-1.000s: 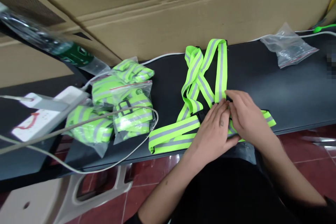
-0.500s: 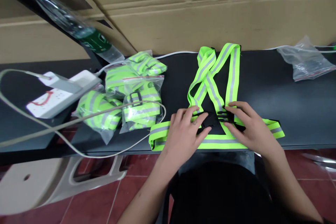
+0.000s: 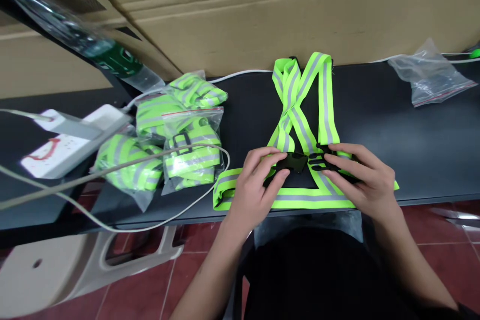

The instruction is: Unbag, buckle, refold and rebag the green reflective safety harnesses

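Observation:
A neon yellow reflective strap vest (image 3: 304,91) with grey stripes lies spread on the black table (image 3: 412,135), its shoulder straps crossing toward the wall. My left hand (image 3: 255,187) pinches one black buckle half (image 3: 294,162) at the vest's waist band. My right hand (image 3: 360,177) pinches the other black buckle half (image 3: 318,161). The two halves sit end to end, nearly touching; whether they are joined I cannot tell.
Several bagged folded vests (image 3: 176,140) lie left of the spread one. A white power strip (image 3: 71,140) with grey cables, a clear water bottle (image 3: 86,42) and an empty zip bag (image 3: 431,75) are also here. Cardboard (image 3: 262,15) backs the table; a beige stool (image 3: 75,270) stands below left.
My hands moved from pressing together over the waist band to apart, each taking one buckle half. The vest straps now lie flatter and straighter.

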{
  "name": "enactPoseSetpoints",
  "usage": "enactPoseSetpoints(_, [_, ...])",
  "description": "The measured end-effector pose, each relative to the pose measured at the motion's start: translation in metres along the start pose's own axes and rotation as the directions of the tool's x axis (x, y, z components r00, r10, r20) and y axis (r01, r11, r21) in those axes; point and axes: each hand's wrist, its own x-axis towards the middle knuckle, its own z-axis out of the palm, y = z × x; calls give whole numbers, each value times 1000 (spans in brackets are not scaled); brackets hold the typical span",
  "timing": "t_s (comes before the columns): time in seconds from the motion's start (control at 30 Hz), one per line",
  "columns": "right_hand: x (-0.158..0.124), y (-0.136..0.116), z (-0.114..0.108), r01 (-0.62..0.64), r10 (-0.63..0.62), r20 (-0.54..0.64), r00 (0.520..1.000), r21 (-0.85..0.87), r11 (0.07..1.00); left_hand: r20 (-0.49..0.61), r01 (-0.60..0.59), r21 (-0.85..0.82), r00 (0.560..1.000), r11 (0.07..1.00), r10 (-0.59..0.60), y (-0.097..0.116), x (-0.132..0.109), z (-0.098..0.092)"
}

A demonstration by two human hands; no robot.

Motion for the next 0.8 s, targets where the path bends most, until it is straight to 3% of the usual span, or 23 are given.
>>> enactPoseSetpoints(0.37, [-2, 0, 1, -22, 22, 27, 999, 2, 1000, -102, -65, 3, 993, 998, 65, -6, -2, 6])
enactPoseSetpoints(0.57, [0, -2, 2, -37, 36, 35, 999, 16, 999, -15, -140, -51, 990, 989, 139, -9, -3, 8])
enactPoseSetpoints(0.8, [-1, -2, 1, -38, 38, -33, 999, 6, 999, -54, -118, -57, 992, 991, 115, -8, -2, 10])
